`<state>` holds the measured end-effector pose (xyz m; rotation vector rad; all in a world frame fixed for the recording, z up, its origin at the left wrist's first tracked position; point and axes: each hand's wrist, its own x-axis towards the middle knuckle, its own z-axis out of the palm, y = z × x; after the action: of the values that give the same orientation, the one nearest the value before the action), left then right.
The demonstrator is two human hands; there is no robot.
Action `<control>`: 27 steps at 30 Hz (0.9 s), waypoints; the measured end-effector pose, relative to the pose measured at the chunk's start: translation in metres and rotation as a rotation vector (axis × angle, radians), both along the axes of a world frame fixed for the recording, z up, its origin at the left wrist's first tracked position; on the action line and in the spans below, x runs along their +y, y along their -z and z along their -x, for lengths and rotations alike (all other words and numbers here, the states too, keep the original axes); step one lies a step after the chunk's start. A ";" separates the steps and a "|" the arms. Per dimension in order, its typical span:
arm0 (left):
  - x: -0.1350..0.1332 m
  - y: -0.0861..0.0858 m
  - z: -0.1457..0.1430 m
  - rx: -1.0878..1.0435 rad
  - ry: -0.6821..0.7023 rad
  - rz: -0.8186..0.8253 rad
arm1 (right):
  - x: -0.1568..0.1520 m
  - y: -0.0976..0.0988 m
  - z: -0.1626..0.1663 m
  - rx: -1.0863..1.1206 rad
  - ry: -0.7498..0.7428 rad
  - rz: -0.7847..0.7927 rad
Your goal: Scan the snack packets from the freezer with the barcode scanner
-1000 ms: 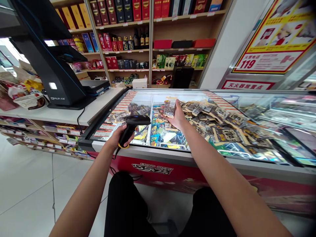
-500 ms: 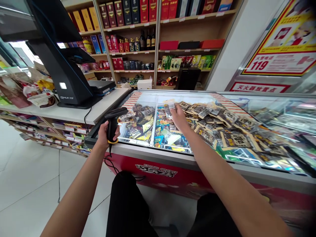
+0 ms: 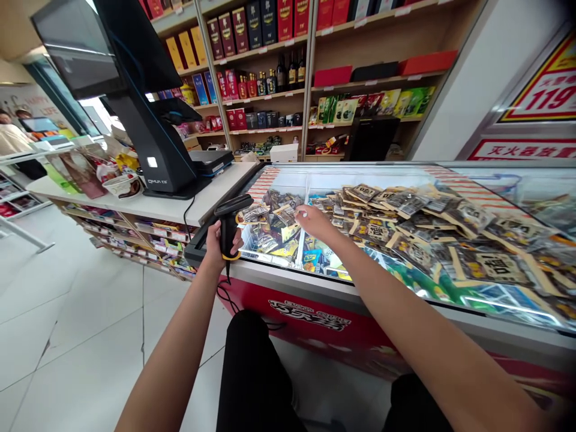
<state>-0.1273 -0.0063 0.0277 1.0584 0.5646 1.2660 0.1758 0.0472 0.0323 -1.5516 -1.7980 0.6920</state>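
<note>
The left hand (image 3: 219, 240) is closed firmly around the handle of the scanner (image 3: 228, 227), whose head is just above this grip. The cable (image 3: 222, 293) hangs below the grip, before the freezer (image 3: 245, 294). The right hand (image 3: 315, 221) is over the freezer, to the right of the scanner, with bent fingers; I cannot tell whether they pinch something. The packets (image 3: 405, 207) lie in a wide pile to the right of this hand. Just left of the right hand is the divider (image 3: 299, 249), and between the 2 hands are other bags (image 3: 281, 231). The right forearm crosses the near edge of the freezer and hides some packets.

Beyond the left grip, to its left, the counter (image 3: 213, 195) carries the till (image 3: 139, 108), which stands before part of the shelves (image 3: 369, 51). The bowl (image 3: 123, 187) is beside the till's foot. The white box (image 3: 284, 153) is farther away than both hands. Far to the left of the left hand are 2 persons (image 3: 13, 135).

On the till's foot I read about "QIHUA", in small letters. Beyond the right hand, far to its right, the poster (image 3: 546, 87) shows "119" in red; the sign (image 3: 526, 149) below it begins "灭火器放置". Many packets bear a large dark character. The freezer's front has a white logo with black outline.
</note>
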 end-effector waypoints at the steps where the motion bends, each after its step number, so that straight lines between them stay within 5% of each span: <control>1: 0.000 0.000 0.000 -0.007 0.003 0.014 | -0.002 0.001 -0.002 -0.018 0.008 0.007; 16: 0.001 0.006 0.006 -0.114 -0.013 0.009 | -0.004 -0.003 0.034 0.163 -0.335 0.199; 21: -0.001 0.005 0.007 -0.182 -0.074 -0.009 | -0.003 0.001 0.028 0.308 -0.300 0.137; 24: -0.001 0.004 0.008 -0.199 -0.104 -0.002 | -0.004 0.003 0.025 0.171 -0.251 0.080; 27: -0.001 0.003 0.007 -0.211 -0.102 0.022 | -0.006 0.006 0.033 -0.198 -0.308 -0.026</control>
<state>-0.1342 -0.0076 0.0244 0.8734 0.4749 1.4378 0.1427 0.0409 0.0263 -1.3793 -2.2155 0.6709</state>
